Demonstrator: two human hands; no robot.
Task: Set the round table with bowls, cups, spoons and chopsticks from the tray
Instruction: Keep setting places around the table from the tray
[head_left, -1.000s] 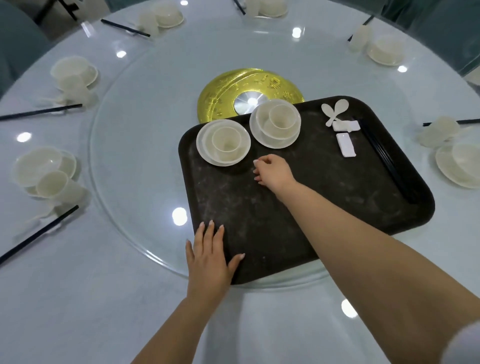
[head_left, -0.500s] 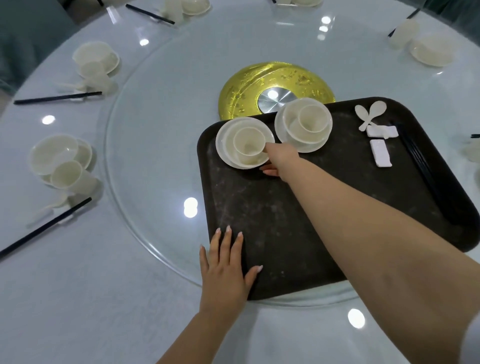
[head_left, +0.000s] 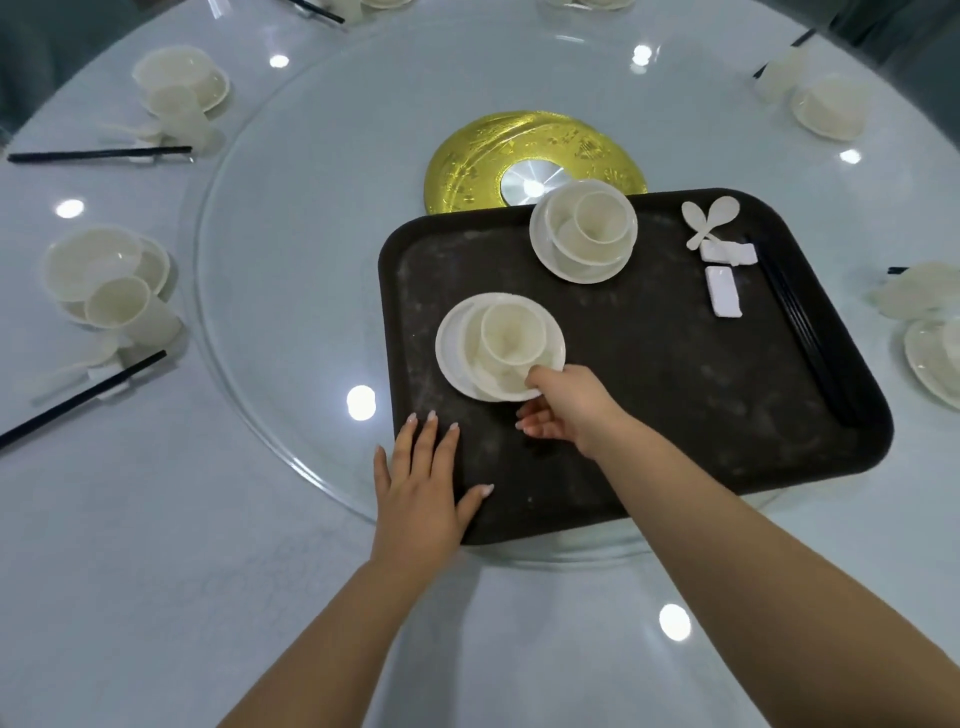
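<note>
On the near left of the dark rectangular plastic tray (head_left: 675, 415), the right hand (head_left: 566, 410) pinches the near rim of the cream plate-bowl-cup stack (head_left: 498, 345), so lift it level and slowly toward the white round desk (head_left: 156, 545), while the left hand (head_left: 421, 488), spread flat, steadies the tray's corner.

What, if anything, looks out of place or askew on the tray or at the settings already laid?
Nothing looks spilled or broken. One oddity: at the near-left setting, the cup lies tipped on its side against the bowl, not upright. The tray surface looks scuffed and dusty. The right hand grips the near plate stack.
</note>
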